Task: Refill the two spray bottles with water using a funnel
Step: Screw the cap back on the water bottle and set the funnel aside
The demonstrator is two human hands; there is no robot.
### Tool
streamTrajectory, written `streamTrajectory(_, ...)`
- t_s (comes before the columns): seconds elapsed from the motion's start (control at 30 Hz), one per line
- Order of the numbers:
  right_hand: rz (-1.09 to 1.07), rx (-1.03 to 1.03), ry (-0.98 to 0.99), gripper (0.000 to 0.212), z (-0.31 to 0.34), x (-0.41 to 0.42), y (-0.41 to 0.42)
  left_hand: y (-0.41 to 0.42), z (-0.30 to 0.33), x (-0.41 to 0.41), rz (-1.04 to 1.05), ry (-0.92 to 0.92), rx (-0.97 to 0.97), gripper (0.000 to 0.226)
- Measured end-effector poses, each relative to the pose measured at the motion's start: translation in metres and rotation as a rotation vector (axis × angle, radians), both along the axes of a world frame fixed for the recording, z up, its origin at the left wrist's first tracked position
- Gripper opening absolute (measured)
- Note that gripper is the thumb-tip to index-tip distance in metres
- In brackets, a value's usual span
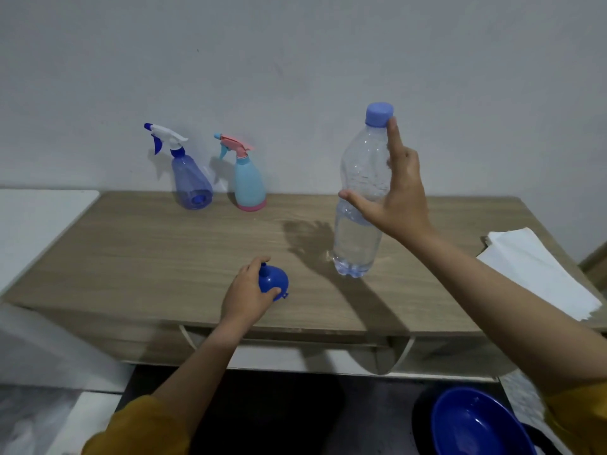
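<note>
Here the left hand (249, 290) clamps the small blue plastic funnel (274, 282) on the wooden worktop (131, 257) — both spray bottles stand well beyond it; the right hand (399, 192), fingers spread, hovers at the upright clear water bottle (359, 224).

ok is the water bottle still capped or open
Capped: the blue cap sits on the neck of the water bottle, which stands upright on the table, roughly half full.

1. Right hand (399, 195) covers part of the water bottle (359, 205); contact cannot be told.
2. Left hand (248, 290) hides part of the funnel (274, 280).
3. Blue bowl (476, 425) cut off by the bottom edge.
4. Paper stack (538, 274) runs off the right edge.
</note>
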State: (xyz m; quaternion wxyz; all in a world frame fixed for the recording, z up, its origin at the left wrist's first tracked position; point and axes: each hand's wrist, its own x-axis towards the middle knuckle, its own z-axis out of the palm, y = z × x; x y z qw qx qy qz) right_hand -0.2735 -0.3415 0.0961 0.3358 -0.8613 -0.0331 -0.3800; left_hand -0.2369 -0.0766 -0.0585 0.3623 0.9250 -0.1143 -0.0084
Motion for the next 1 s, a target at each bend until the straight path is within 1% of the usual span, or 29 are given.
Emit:
streamTrajectory(0.07, 0.009, 0.010, 0.034, 0.114, -0.005, -0.001, -0.002, 0.000, -0.001, 0.003, 0.006, -0.017, -0.002, 0.063)
streamTrajectory(0.3, 0.019, 0.062, -0.025, 0.110, -0.009, 0.021, -0.010, -0.019, 0.015, 0.027, 0.001, -0.041, -0.047, 0.047)
streamTrajectory(0.47, 0.024, 0.107, -0.007, 0.112, -0.004, 0.051, -0.020, -0.047, 0.034, 0.072, -0.037, -0.041, -0.057, 0.046)
streamTrajectory(0.63, 0.018, 0.131, -0.005, 0.111, -0.005, 0.088, -0.034, -0.074, 0.049, 0.119, -0.079, -0.002, -0.007, 0.041)
streamTrajectory(0.83, 0.032, 0.097, -0.019, 0.109, -0.008, 0.145, -0.054, -0.098, 0.056, 0.179, -0.132, -0.032, 0.052, 0.043)
streamTrajectory(1.0, 0.058, 0.048, -0.044, 0.108, -0.010, 0.182, -0.066, -0.110, 0.047, 0.213, -0.146, -0.037, 0.098, 0.045)
